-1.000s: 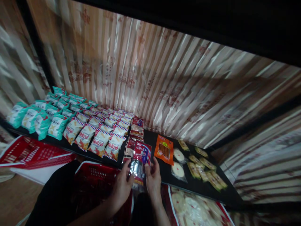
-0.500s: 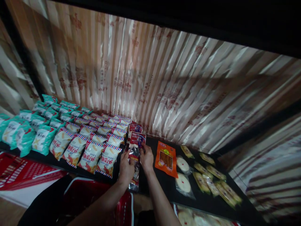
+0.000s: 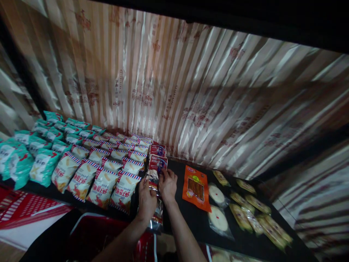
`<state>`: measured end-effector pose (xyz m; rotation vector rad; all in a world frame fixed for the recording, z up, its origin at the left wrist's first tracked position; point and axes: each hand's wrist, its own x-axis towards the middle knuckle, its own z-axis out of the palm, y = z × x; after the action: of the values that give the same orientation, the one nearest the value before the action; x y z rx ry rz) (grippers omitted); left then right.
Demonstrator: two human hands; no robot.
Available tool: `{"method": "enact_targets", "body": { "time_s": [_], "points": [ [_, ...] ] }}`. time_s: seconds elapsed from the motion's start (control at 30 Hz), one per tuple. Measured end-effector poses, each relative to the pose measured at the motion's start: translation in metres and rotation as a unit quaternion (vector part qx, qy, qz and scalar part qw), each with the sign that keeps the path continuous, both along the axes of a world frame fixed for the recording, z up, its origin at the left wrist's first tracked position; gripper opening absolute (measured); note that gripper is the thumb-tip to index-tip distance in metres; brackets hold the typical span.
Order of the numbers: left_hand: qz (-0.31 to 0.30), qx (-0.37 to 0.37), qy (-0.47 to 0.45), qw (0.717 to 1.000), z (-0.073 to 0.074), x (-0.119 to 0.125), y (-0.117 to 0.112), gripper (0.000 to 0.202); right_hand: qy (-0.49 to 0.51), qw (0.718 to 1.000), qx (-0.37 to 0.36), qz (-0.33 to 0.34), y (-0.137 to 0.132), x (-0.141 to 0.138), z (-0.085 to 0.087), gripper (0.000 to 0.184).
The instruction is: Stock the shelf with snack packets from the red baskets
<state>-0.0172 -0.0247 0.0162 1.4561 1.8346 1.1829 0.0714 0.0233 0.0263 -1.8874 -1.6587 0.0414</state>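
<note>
Both of my hands rest on a row of red snack packets on a black shelf (image 3: 240, 240). My left hand (image 3: 147, 200) grips the lower left edge of a red and blue snack packet (image 3: 156, 165), fingers curled. On the packet's right side my right hand (image 3: 167, 185) pinches it. More red packets of the same kind (image 3: 158, 149) lie behind it, and another sticks out under my wrists at the shelf's front edge.
Left of my hands lie rows of white and red striped bags (image 3: 103, 182) and teal bags (image 3: 40, 165). To the right lie an orange packet (image 3: 196, 187), round white cakes (image 3: 218, 218) and yellow-green bars (image 3: 259, 218). Red baskets (image 3: 27, 211) stand below. Striped satin cloth (image 3: 191, 94) backs the shelf.
My hands carried the red and blue packet from the shelf's front edge farther back onto the row of red packets. The view swung slightly.
</note>
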Motion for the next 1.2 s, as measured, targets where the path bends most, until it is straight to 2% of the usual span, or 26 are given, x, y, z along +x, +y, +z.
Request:
{"method": "enact_targets", "body": {
  "time_s": [0.27, 0.5, 0.8, 1.03, 1.13, 1.2],
  "points": [
    [-0.016, -0.002, 0.018, 1.0, 0.001, 0.003, 0.001, 0.05, -0.021, 0.999, 0.027, 0.025, 0.007, 0.002, -0.005, 0.035],
    [-0.01, -0.003, -0.004, 1.0, -0.001, 0.004, 0.007, 0.05, -0.04, 0.998, 0.029, 0.038, 0.015, -0.001, 0.004, 0.034],
    [-0.022, -0.024, -0.033, 0.999, 0.001, 0.006, 0.009, 0.054, -0.084, 0.99, -0.018, 0.109, 0.036, -0.013, 0.018, 0.035],
    [-0.021, 0.003, -0.043, 0.999, 0.002, 0.011, 0.007, 0.053, -0.082, 0.99, -0.046, 0.102, 0.042, -0.014, 0.008, 0.041],
    [-0.014, 0.012, -0.033, 0.999, 0.008, 0.013, 0.017, 0.053, -0.083, 0.991, -0.037, 0.095, 0.043, -0.01, -0.002, 0.04],
    [-0.002, 0.009, -0.027, 1.0, 0.012, 0.019, 0.032, 0.05, -0.09, 0.991, -0.023, 0.099, 0.045, -0.006, -0.012, 0.039]
  ]
}}
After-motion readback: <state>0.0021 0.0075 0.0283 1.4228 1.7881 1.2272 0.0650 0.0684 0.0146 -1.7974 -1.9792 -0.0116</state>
